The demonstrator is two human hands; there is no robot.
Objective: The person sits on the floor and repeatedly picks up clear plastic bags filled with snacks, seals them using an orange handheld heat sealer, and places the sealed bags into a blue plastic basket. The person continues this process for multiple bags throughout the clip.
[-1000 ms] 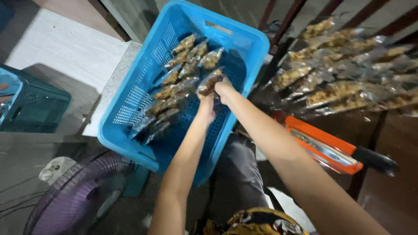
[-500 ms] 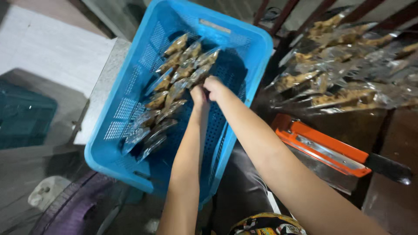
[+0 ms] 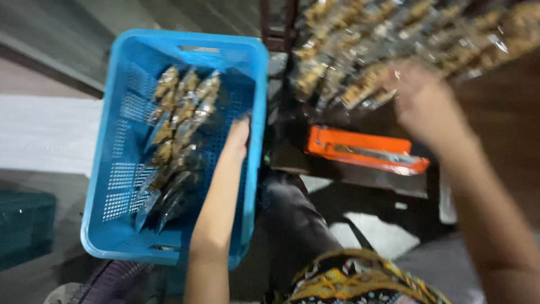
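Blue plastic crate [image 3: 115,225], perforated and with handle slots, stands at the left of the view, beside the dark bench [image 3: 506,112]. It holds one row of clear-wrapped snack packets [image 3: 177,132], laid side by side along its floor and overlapping. The row covers only the middle strip of the crate floor; the perforated floor to either side of it shows bare. As a judgement, loading is at an early stage.

Unpacked stock lies on the bench at the upper right: a wide, loosely fanned heap of the same packets [image 3: 360,62], larger than the row in the crate. This is the part left to move.

An orange heat sealer [image 3: 365,152] rests at the near bench edge, below the heap and not touching either hand.

The left hand [image 3: 236,138] lies inside the crate, against the right wall, just beside the row; its grip looks slack and empty. The right hand [image 3: 422,107] is over the heap's near edge. Motion blur prevents determining whether its grip is closed on a packet.
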